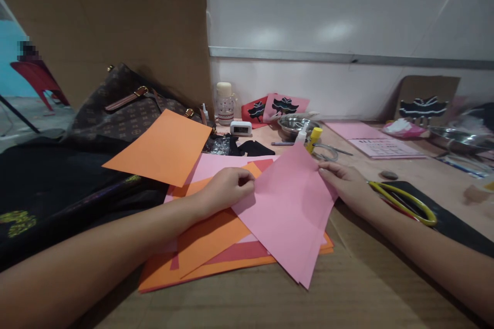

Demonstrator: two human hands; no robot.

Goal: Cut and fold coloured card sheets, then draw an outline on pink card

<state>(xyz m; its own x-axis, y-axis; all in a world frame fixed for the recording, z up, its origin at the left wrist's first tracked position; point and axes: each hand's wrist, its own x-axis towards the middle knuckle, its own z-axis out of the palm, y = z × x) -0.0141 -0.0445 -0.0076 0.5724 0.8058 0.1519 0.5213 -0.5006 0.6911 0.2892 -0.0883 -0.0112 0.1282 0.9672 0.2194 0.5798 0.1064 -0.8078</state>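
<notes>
Between my two hands is a sheet of pink paper (289, 200), tilted over the pile, with a second pink edge showing beneath its lower corner. My left hand (227, 190) pinches its left edge, thumb against fingers. At the upper right edge my right hand (343, 180) grips the paper between thumb and fingertips. Below lies a stack of orange, red and pink paper (212, 241), partly covered by my left forearm and the pink sheet. A separate orange sheet (162, 149) rests to the left, overlapping the dark bag and black cloth.
Yellow-handled scissors (405, 203) lie beside my right forearm. Behind the paper stand a yellow glue stick (314, 139), a white bottle (301, 136), a metal bowl (295, 126) and a small digital clock (241, 128). A brown patterned handbag (127, 108) sits at left.
</notes>
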